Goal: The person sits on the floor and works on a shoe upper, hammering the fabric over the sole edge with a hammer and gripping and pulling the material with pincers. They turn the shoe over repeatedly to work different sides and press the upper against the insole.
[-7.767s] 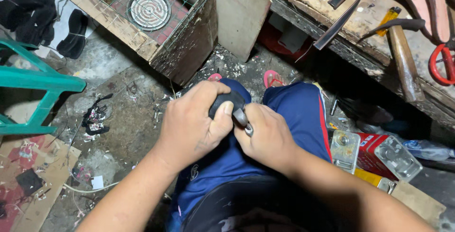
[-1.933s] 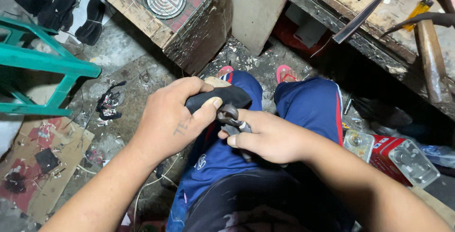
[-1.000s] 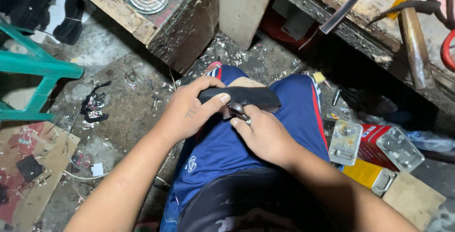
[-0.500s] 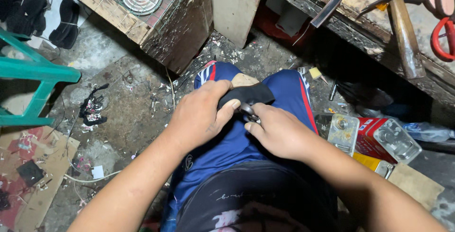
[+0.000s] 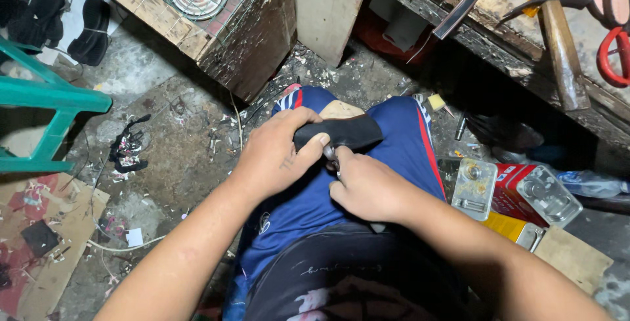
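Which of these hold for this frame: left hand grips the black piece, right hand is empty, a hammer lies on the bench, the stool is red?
1. The left hand grips the black piece over the lap. True.
2. The right hand is empty. False: it holds a small metal tool against the piece.
3. A hammer lies on the wooden bench. True.
4. The plastic stool is red. False: it is green.

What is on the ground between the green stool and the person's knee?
In the head view, a black scrap lies on the dirty floor between the green stool and the knee.
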Tool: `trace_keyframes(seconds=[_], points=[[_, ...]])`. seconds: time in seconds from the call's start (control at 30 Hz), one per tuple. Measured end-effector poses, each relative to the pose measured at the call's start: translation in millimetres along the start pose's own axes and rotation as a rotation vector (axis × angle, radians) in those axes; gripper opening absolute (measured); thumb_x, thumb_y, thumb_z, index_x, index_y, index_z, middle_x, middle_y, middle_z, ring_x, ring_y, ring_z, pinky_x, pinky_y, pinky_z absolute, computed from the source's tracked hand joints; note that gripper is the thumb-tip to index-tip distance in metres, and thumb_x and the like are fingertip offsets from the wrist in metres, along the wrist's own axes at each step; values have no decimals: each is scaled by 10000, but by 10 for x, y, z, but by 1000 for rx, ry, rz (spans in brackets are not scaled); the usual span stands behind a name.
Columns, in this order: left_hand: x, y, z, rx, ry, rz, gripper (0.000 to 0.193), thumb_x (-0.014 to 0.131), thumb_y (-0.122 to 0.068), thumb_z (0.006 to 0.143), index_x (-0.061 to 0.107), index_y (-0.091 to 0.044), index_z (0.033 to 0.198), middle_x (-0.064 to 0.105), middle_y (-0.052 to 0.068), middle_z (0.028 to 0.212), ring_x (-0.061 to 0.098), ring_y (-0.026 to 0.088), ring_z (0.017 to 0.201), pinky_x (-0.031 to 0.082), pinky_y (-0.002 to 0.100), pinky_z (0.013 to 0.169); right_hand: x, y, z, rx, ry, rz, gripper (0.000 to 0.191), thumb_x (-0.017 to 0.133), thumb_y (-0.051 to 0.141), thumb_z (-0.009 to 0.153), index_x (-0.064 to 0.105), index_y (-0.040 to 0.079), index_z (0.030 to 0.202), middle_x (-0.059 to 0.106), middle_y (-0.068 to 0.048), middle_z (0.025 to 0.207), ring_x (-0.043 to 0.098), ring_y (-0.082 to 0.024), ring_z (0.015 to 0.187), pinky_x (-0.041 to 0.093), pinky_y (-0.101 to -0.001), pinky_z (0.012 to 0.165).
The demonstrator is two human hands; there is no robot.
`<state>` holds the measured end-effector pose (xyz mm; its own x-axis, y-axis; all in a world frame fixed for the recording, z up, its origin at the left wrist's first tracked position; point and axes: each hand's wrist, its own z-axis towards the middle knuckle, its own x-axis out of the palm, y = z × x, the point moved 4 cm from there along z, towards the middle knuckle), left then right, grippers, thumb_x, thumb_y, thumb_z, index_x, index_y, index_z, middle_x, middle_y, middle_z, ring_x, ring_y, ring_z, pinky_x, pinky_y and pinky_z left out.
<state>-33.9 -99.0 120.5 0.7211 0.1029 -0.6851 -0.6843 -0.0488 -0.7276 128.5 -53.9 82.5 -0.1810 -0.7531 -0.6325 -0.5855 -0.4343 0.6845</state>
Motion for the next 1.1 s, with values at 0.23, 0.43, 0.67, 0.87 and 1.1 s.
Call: trace_keyframes(seconds=[0.23,0.43,0.67,0.87,1.1], points=[[48,54,-94,16,-39,20,312,687,-326,904,659,-98,1116,689,158,1015,684,391,934,544,469,790,23,-177,-56,198,229,604,265,595,186,877,564,35,1092,623,-184,802,619,-441,738,537,-496,675],[34,46,-86,-30,-45,17,373,699,-344,900,642,-92,1169,671,179,1034,676,413,922,535,483,784,177,-89,19,36,-92,97,209,568,139,901,583,-18,1038,694,-256,878,675,-454,847,525,-508,760],[5,134,-37,-75,3,70,367,721,-384,881,662,-107,1115,657,173,980,680,408,902,538,479,776,293,-109,104,36,-117,111,210,572,136,896,592,-14,1040,671,-247,961,651,-438,934,507,-487,816],[30,182,-56,-7,-48,64,360,698,-379,926,656,-84,1128,661,183,1020,681,409,907,543,474,780,131,-183,129,-50,99,358,202,599,188,904,601,19,1015,668,-166,895,658,-312,849,534,-421,785],[46,144,-94,-7,-60,82,369,687,-383,937,654,-71,1131,653,184,1035,671,419,907,535,487,759,77,-101,68,33,8,89,354,622,270,901,563,-7,1113,673,-244,1041,637,-433,1016,492,-491,848]])
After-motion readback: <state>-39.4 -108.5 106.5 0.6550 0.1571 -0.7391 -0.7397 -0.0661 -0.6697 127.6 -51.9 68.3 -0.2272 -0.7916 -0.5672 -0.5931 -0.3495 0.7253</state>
